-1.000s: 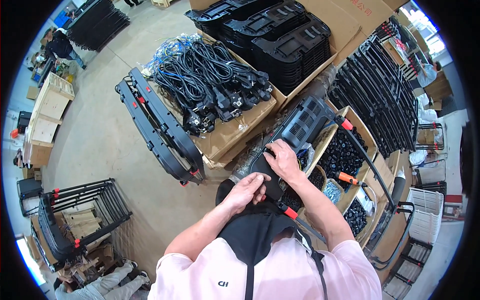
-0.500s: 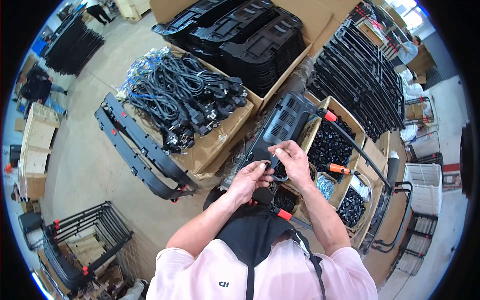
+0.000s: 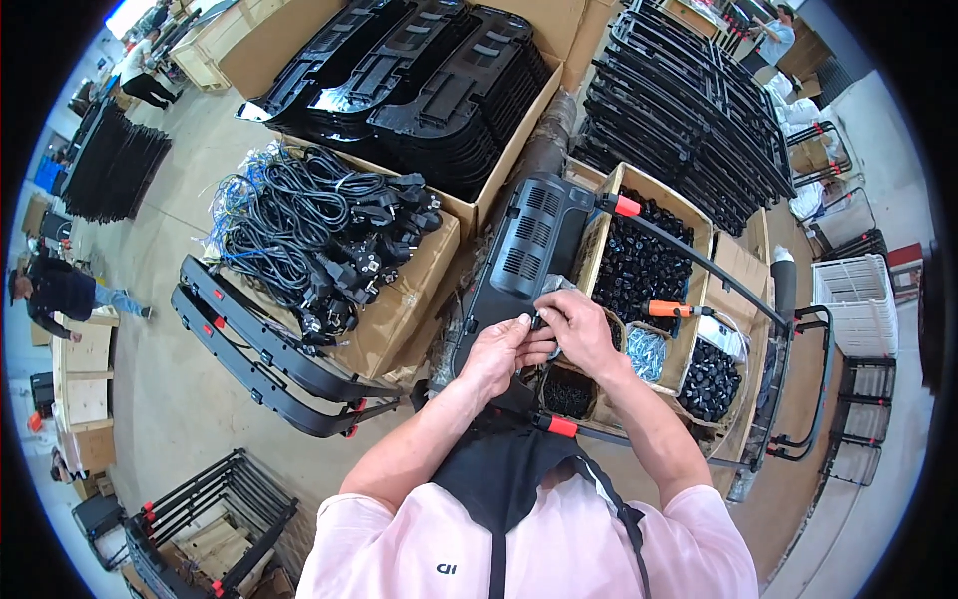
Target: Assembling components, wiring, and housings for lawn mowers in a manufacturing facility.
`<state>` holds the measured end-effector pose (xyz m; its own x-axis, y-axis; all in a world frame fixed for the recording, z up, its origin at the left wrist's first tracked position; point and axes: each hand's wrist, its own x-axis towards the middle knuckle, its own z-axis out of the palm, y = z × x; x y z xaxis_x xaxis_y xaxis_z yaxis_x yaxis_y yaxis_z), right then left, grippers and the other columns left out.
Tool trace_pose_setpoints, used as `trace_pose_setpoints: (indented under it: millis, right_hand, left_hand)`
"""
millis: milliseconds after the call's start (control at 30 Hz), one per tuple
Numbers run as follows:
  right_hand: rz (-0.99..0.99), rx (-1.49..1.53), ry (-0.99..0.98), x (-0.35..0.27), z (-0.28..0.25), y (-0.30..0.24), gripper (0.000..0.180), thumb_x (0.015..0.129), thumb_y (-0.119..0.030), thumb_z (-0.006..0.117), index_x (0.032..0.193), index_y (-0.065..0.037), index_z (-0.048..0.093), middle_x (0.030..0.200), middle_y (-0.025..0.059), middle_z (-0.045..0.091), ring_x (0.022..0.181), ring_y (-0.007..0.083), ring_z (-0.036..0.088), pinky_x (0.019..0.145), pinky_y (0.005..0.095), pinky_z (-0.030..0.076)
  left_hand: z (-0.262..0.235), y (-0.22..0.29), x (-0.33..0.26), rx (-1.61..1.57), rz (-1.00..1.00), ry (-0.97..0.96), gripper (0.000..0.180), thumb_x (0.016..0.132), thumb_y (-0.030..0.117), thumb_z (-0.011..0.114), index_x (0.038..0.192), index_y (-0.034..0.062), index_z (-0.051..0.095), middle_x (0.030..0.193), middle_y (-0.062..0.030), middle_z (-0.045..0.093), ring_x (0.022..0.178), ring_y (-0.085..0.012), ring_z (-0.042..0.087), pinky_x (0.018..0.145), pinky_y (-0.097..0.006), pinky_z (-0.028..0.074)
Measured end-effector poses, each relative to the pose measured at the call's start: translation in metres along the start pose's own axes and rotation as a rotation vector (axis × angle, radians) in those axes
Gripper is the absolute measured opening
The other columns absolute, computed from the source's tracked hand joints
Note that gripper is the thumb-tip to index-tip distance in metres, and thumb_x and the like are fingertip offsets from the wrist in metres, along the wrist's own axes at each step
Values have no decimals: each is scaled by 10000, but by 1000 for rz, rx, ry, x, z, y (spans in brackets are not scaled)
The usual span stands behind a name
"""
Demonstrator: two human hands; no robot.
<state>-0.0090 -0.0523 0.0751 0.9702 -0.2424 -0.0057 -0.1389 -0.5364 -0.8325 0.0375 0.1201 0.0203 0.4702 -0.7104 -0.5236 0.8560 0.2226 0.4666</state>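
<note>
Both hands meet over the near end of a black plastic housing (image 3: 534,240) with vent slots, part of a tubular frame. My left hand (image 3: 499,354) is closed, thumb and fingers pinching a small black part (image 3: 538,321). My right hand (image 3: 579,329) is closed too, its fingertips pressed against the same part; anything else between them is hidden. Just right of the hands, an orange-bodied tool (image 3: 675,309) lies over a bin of black knobs (image 3: 644,255). A bag of silvery screws (image 3: 646,354) and a box of small black screws (image 3: 569,394) sit beside my right forearm.
Left of the housing, black power cords with plugs (image 3: 344,240) heap on a cardboard box. Behind them a carton holds stacked black plastic covers (image 3: 449,90). Black metal frames (image 3: 689,120) are stacked far right. Curved black rails (image 3: 269,349) stand at left. A person (image 3: 70,290) is on the left.
My right hand has come against my left, where it was held slightly apart pinching a small thin pale piece. The whole view has shifted, and the person at left appears farther into view.
</note>
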Motion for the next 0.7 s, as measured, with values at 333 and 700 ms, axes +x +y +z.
trace_pose_setpoints:
  millis: [333,700]
  right_hand:
    - [-365,-284,-77,41,-16,12,244,849,-151,789,1045,-11,751,1050,153,742,1020,335,699,895,424,570]
    - [-437,-356,55,187,12,65,261,846,-187,763,1033,-8,786,1065,153,754,1080,360,666,992,444,526]
  left_hand:
    - [8,9,16,-52,54,49,365,1141,358,509,1218,24,636,1135,-139,761,940,-221,758,820,-354,639]
    - [-7,-7,-33,72,-57,77,449,1159,365,448,1399,11,584,1239,-144,738,1020,-227,744,871,-353,610]
